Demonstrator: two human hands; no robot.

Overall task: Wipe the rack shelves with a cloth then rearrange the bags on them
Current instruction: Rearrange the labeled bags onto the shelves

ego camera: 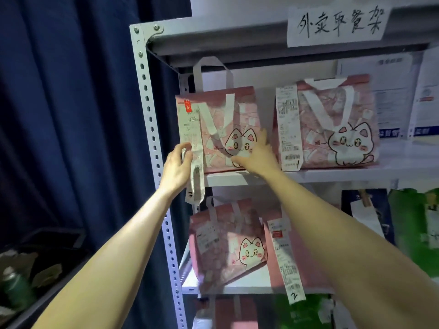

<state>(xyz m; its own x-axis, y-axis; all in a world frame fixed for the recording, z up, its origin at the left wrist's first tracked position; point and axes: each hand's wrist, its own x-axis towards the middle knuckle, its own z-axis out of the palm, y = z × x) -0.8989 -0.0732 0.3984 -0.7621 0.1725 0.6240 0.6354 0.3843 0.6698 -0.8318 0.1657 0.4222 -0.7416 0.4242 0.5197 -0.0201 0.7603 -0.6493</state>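
Note:
A pink cat-print bag [216, 129] stands at the left end of the upper shelf [332, 175] of a grey metal rack. My left hand [177, 166] holds its left edge, fingers curled round the long white receipt [196, 162] hanging there. My right hand [257, 155] lies with straight fingers against the bag's front lower right. A second pink cat bag [332, 124] stands to its right. No cloth is in view.
Two more pink bags [228, 245] sit on the lower shelf [237, 288], with green bags [413, 224] to the right. A perforated upright post [152, 129] borders the rack's left side, beside a dark blue curtain [71, 103]. A handwritten paper sign [337, 26] hangs on the top shelf.

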